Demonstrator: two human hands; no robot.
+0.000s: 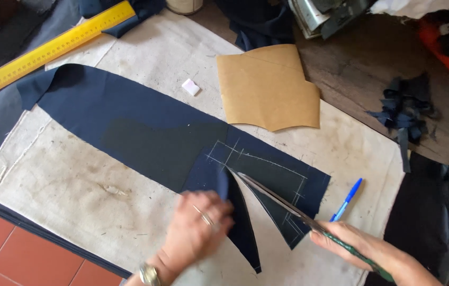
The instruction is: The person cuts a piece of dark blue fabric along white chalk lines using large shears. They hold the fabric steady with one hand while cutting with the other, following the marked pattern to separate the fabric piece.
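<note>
Hand [195, 230] on stained cloth-covered table [76, 196].

ruler: a long yellow ruler [50, 50] lies slantwise at the upper left
pattern piece: tan card [267, 87] lying flat on the pale cloth [65, 190]
chalk: small white block [190, 87], left of the card
pen: blue pen [347, 199] on the cloth's right edge
scraps: dark offcuts [404, 108] on the bare worktop [351, 63]
floor: red tiles [18, 259], lower left
</note>
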